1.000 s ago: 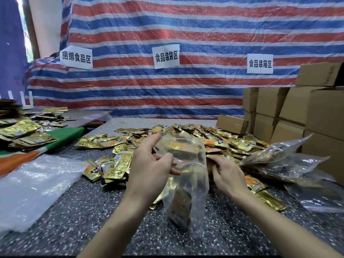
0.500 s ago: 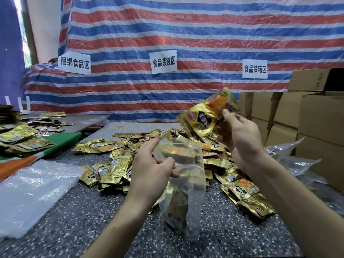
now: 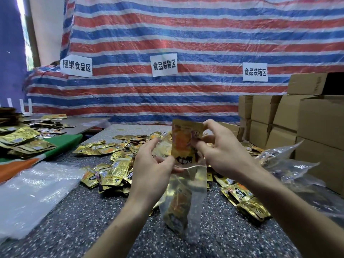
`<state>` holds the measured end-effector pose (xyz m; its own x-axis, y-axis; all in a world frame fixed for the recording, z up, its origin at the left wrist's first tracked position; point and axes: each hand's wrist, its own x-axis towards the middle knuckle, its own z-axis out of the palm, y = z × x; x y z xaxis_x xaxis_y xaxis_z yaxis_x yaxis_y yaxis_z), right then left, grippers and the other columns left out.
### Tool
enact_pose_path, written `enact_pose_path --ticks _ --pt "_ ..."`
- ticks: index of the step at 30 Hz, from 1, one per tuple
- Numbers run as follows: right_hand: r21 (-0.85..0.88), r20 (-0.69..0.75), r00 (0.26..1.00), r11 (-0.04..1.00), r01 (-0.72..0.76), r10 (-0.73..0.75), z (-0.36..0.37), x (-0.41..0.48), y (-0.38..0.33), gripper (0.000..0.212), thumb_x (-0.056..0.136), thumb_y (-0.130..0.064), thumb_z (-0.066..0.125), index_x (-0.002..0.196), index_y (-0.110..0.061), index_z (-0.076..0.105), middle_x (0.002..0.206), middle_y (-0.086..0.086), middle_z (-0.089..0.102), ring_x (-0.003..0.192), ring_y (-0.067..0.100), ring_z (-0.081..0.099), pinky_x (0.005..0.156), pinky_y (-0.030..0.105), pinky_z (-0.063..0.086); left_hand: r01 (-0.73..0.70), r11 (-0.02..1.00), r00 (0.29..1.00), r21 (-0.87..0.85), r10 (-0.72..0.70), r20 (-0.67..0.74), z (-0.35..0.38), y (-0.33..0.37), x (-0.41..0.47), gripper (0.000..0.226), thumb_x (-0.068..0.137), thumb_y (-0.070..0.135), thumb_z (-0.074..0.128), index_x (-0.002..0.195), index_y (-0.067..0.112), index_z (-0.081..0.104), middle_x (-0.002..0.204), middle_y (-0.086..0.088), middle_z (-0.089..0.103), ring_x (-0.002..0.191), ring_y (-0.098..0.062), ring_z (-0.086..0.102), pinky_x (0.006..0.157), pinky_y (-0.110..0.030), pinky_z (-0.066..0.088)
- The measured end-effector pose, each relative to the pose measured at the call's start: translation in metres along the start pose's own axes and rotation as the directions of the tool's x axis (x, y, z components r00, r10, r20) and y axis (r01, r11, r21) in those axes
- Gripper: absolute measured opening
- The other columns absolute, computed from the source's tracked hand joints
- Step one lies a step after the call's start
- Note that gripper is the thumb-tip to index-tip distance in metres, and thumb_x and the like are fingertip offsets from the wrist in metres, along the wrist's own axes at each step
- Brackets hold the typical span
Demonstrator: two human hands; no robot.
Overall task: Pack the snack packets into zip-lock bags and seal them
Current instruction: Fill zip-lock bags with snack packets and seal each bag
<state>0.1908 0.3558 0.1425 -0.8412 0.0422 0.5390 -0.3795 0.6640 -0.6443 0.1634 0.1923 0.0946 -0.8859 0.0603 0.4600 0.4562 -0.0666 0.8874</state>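
Three white paper signs hang on the red, white and blue striped tarpaulin [image 3: 186, 43] behind the table: 捆绑食品区 [image 3: 76, 66] on the left, 食品装袋区 [image 3: 164, 65] in the middle, 食品装箱区 [image 3: 255, 72] on the right. The right hand [image 3: 223, 155] has its fingers [image 3: 208, 125] closed on a shiny gold snack packet with an orange picture [image 3: 186, 140], held upright, its lower end with dark lettering I cannot read sitting in the mouth of a clear plastic zip-lock bag [image 3: 188, 198]. The left hand [image 3: 150, 172] pinches the bag's rim between its fingers [image 3: 175, 162], keeping the mouth open; gold packets show inside the bag, which hangs below both hands. Beyond and beside the fingers, a heap of loose gold packets [image 3: 111, 168] covers the dark speckled stone table [image 3: 83, 220]. Left of the left hand lies a stack of clear plastic sheets [image 3: 33, 190]. Right of the right hand stand brown cardboard boxes [image 3: 316, 123] and crumpled clear filled bags [image 3: 290, 164].
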Motion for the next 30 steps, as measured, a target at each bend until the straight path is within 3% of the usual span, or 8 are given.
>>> enact_pose_path --ticks 4,7,10,12,18,24,27,30 --pt "0.058 0.032 0.999 0.998 -0.040 0.038 0.000 -0.001 0.000 0.012 0.087 -0.010 0.075 0.097 -0.015 0.070 0.092 0.004 0.075 0.085 0.019 0.072 0.079 0.046 0.061 -0.110 0.994 0.990 0.006 0.110 -0.085 -0.009 -0.003 0.003 0.045 0.101 0.027 0.053 0.141 0.045 0.043 0.125 0.012 0.055 0.077 -0.017 0.071 0.054 -0.028 0.057" --pt "0.144 0.029 0.998 0.988 -0.063 0.060 -0.001 -0.002 0.006 0.017 0.079 -0.003 0.080 0.093 -0.010 0.073 0.087 0.002 0.078 0.081 0.013 0.074 0.079 0.036 0.062 -0.025 0.991 0.998 0.135 0.033 -0.062 -0.025 -0.020 0.014 0.047 0.096 0.043 0.044 0.143 0.045 0.041 0.133 0.011 0.054 0.109 -0.015 0.060 0.086 -0.039 0.053" --pt "0.236 0.013 0.997 0.969 -0.071 0.070 0.002 -0.001 0.011 0.018 0.076 0.003 0.081 0.092 -0.005 0.075 0.087 0.004 0.079 0.083 0.015 0.076 0.080 0.031 0.061 0.089 0.993 0.984 0.081 -0.100 0.146 -0.032 -0.038 0.018 0.027 0.100 0.028 0.054 0.125 0.031 0.062 0.109 0.019 0.069 0.099 0.003 0.063 0.073 -0.015 0.047" --pt "0.286 0.016 0.997 0.955 -0.078 0.076 0.004 0.001 0.014 0.021 0.074 0.005 0.082 0.092 -0.003 0.076 0.087 0.004 0.079 0.085 0.018 0.076 0.080 0.029 0.061 0.060 0.996 0.980 0.065 -0.071 0.185 -0.033 -0.048 0.020 0.015 0.097 0.014 0.059 0.102 0.018 0.072 0.096 0.009 0.076 0.092 -0.004 0.069 0.068 -0.008 0.050" --pt "0.318 0.139 0.982 0.933 -0.166 0.127 0.000 0.020 0.026 0.034 0.067 0.015 0.081 0.093 -0.007 0.077 0.088 0.005 0.079 0.088 0.019 0.076 0.083 0.028 0.061 0.035 0.993 0.987 -0.112 -0.017 0.161 -0.040 -0.059 0.045 0.008 0.089 -0.006 0.061 0.088 0.000 0.066 0.089 -0.008 0.074 0.085 -0.018 0.070 0.074 -0.024 0.058" --pt "0.463 0.120 0.986 0.873 -0.155 0.112 0.008 0.060 0.047 0.027 0.078 0.021 0.065 0.087 -0.001 0.076 0.088 0.015 0.077 0.085 0.029 0.076 0.071 0.032 0.063 0.061 0.951 0.951 -0.303 0.037 0.308 -0.049 -0.061 0.081 0.031 0.064 -0.006 0.076 0.093 0.002 0.068 0.094 -0.012 0.071 0.087 -0.025 0.069 0.079 -0.040 0.060" --pt "0.506 0.114 0.986 0.847 -0.163 0.122 0.015 0.085 0.058 0.034 0.077 0.021 0.062 0.079 -0.008 0.078 0.090 0.017 0.077 0.085 0.034 0.075 0.072 0.038 0.063 0.089 0.953 0.885 -0.291 0.058 0.462 -0.058 -0.059 0.106 0.035 0.059 0.003 0.082 0.093 0.007 0.076 0.102 -0.014 0.073 0.091 -0.025 0.070 0.082 -0.035 0.061" --pt "0.385 0.282 0.956 0.904 -0.183 0.074 0.014 0.110 0.065 0.032 0.076 0.021 0.065 0.081 -0.007 0.079 0.090 0.018 0.077 0.081 0.031 0.075 0.069 0.035 0.062 0.033 0.992 0.775 -0.125 0.054 0.629 -0.064 -0.051 0.136 0.031 0.062 0.003 0.088 0.089 0.000 0.073 0.096 -0.011 0.074 0.088 -0.022 0.071 0.078 -0.029 0.059"
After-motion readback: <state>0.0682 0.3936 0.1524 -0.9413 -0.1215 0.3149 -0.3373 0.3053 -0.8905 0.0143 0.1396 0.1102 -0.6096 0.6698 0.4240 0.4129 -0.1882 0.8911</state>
